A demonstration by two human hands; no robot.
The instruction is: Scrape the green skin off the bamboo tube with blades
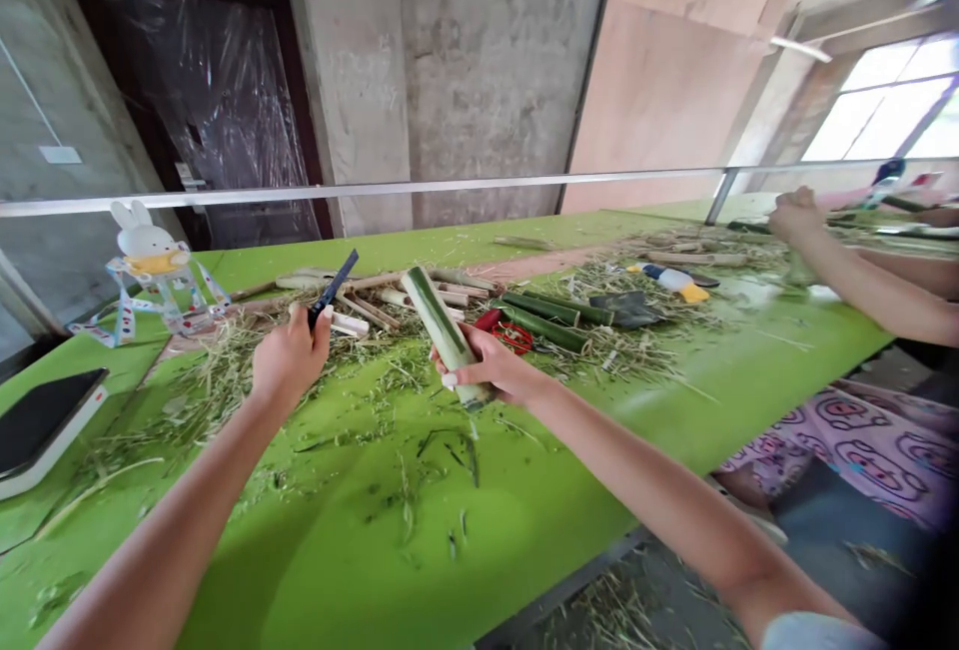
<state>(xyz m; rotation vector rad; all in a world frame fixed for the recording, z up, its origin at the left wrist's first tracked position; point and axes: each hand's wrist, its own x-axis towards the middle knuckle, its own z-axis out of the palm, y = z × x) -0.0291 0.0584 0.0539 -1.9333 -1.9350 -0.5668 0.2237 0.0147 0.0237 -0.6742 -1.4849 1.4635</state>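
Observation:
My left hand (pixel 291 355) is closed round the dark handle of a knife (pixel 335 283), its blade pointing up and to the right. In my right hand (pixel 490 362) is a partly peeled bamboo piece (pixel 442 325), green along one strip and pale along another, tilted with its top leaning left. The knife and the bamboo piece are apart. Green shavings (pixel 409 370) lie on the green table (pixel 360 550) below and between my hands. Several green bamboo sections (pixel 550 321) and a red-handled tool (pixel 511 333) rest just right of my right hand.
A rabbit-shaped bottle (pixel 150 256) with a strap stands at the left, near a black-topped white device (pixel 46 420). Pale bamboo pieces (pixel 375 296) lie behind my hands. A yellow-and-white tool (pixel 678 283) is farther right. Another person's arms (pixel 876 271) reach over the table at the right.

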